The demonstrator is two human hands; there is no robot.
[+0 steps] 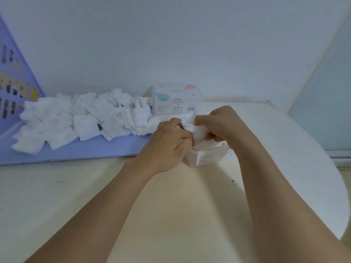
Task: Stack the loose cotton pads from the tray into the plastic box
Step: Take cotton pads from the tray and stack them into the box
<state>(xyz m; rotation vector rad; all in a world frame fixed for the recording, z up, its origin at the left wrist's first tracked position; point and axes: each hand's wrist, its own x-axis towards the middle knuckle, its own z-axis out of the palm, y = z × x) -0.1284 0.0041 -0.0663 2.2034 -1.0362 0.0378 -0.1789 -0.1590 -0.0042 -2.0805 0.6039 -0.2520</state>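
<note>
From my head view, my left hand (169, 141) and right hand (218, 124) both pinch a soft, crumpled white cotton pad (191, 128) just above the pale, rounded plastic box (201, 158). Fluffy square pads (81, 120) lie heaped on the smooth lilac tray (85, 150) to the left. A clear printed lid (176, 99) stands behind, against the white wall (171, 44), on the cream table (171, 205).

Soft, fluffy white cotton pads (83, 118), matt and fibrous at the edges. Smooth lilac plastic tray (91, 150) with a faint sheen. Glossy pale plastic box (191, 158) bearing a paper label. Clear, shiny plastic lid (176, 99), printed. Matt cream bench (95, 196), lightly scuffed and speckled.
</note>
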